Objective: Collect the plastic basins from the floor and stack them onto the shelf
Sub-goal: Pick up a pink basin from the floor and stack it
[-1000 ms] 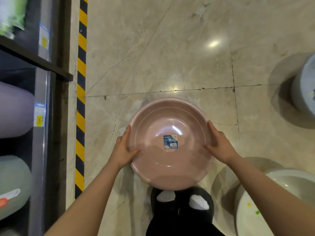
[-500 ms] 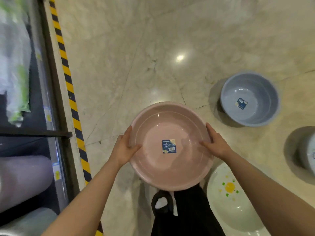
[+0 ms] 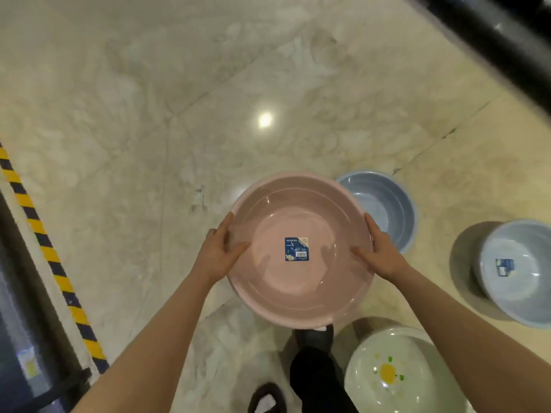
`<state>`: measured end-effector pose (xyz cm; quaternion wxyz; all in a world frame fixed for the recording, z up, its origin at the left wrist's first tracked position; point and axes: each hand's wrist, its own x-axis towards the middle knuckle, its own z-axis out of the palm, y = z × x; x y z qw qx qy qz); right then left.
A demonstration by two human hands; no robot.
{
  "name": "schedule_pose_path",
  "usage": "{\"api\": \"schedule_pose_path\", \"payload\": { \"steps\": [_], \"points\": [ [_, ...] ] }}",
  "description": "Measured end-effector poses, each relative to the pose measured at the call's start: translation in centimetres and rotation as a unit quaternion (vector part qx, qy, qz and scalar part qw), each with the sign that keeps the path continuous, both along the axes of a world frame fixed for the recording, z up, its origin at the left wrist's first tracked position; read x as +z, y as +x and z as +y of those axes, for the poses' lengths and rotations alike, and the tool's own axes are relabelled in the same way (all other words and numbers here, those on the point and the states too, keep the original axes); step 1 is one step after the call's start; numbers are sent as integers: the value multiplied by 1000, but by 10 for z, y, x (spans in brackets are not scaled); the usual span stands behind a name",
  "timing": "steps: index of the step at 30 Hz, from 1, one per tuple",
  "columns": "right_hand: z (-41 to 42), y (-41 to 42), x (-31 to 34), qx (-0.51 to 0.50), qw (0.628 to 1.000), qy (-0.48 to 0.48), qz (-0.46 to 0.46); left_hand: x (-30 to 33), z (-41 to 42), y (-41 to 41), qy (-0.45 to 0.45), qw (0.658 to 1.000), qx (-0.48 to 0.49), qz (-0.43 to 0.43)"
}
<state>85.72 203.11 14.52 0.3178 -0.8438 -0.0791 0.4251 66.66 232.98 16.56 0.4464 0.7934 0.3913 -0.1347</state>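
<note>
**Pink basin up off the floor, three more waiting**

A person stands on the pale marble floor (image 3: 149, 114) holding a pink basin (image 3: 301, 251) out in front at about waist height, mouth up, a blue label stuck to the middle of its bottom. The left hand (image 3: 219, 253) clasps the left rim, thumb curled inside the bowl and fingers spread along the outer wall; the right hand (image 3: 381, 253) mirrors it on the opposite rim. Both are closed around that one basin and carry nothing else.

Below and to the right, a blue-grey basin (image 3: 384, 207) sits on the floor partly hidden behind the pink one, a paler blue basin (image 3: 515, 272) rests well apart near the right edge, and a white basin with a yellow flower print (image 3: 399, 374) lies just beside the person's feet.

The shelf (image 3: 18, 323) shows only as a dark edge at the far left, behind a yellow-and-black hazard strip (image 3: 50, 257) — so the carry seems the step in hand. To do it well I'd say keep the bowl level, hands opposite each other, step clear of the white basin underfoot, and turn left toward the shelf before lowering it squarely — nested, if a matching one sits there
</note>
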Motion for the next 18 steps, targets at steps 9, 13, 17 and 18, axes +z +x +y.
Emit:
{"api": "schedule_pose_path", "payload": {
  "steps": [9, 13, 17, 18],
  "points": [
    [-39, 70, 24, -131, 991, -2, -29, 3, 4, 154, -40, 989, -142, -24],
    [-59, 79, 27, -209, 977, -20, -22, 6, 2, 217, -38, 969, -239, -53],
    [-74, 73, 31, -300, 953, -35, -11, 3, -11, 270, -51, 947, -317, -27],
    [-77, 70, 33, -322, 946, -39, -12, 3, -17, 282, -54, 943, -328, -26]
  ]
}}
